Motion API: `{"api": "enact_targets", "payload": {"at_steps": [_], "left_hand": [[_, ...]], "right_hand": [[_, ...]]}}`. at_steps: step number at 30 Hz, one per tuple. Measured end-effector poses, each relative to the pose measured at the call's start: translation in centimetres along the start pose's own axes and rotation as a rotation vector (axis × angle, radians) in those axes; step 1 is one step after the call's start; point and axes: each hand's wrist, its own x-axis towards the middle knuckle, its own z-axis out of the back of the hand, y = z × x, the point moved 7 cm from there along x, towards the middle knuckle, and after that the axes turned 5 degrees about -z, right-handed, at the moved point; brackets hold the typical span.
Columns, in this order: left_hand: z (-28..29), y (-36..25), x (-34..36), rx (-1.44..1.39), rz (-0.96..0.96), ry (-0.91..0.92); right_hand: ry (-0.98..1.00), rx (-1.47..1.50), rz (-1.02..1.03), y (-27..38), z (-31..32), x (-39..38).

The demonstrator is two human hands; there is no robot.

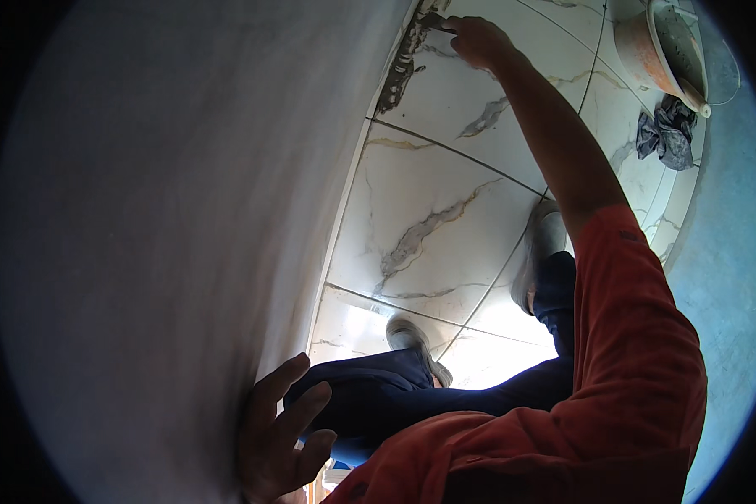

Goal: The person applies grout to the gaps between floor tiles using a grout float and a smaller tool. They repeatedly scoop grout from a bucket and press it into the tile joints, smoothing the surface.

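Observation:
My right hand (479, 42) is stretched far out and closed round a putty knife (433, 21). The knife's blade lies at a strip of wet dark mortar (401, 71) that runs along the foot of the wall, on the edge of the tiles. Most of the knife's handle is hidden in my fingers. At the lower left, my left hand (281, 437) rests against the grey wall (160, 235) with its fingers apart, holding nothing.
White marble-patterned tiles (433, 218) cover the floor. A mortar-stained bucket (638, 55) stands at the upper right, with a tool's pale handle (695, 97) at its rim. A crumpled dark cloth (670, 139) lies beside it. My shoes (548, 231) stand on the tiles.

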Motion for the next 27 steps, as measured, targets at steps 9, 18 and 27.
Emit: {"api": "enact_targets", "payload": {"at_steps": [9, 18, 27], "left_hand": [[0.4, -0.3, -0.6, -0.008, 0.010, -0.052], [0.7, -0.6, -0.8, -0.016, -0.192, -0.050], [1.4, -0.1, -2.5, -0.060, -0.244, -0.069]], "right_hand": [[0.134, -0.054, -0.130, 6.3, -1.1, -0.5], [0.406, 0.090, -0.084, 13.5, -2.9, -6.6], [0.560, 0.455, -0.011, 16.6, -6.2, -15.6]]}}
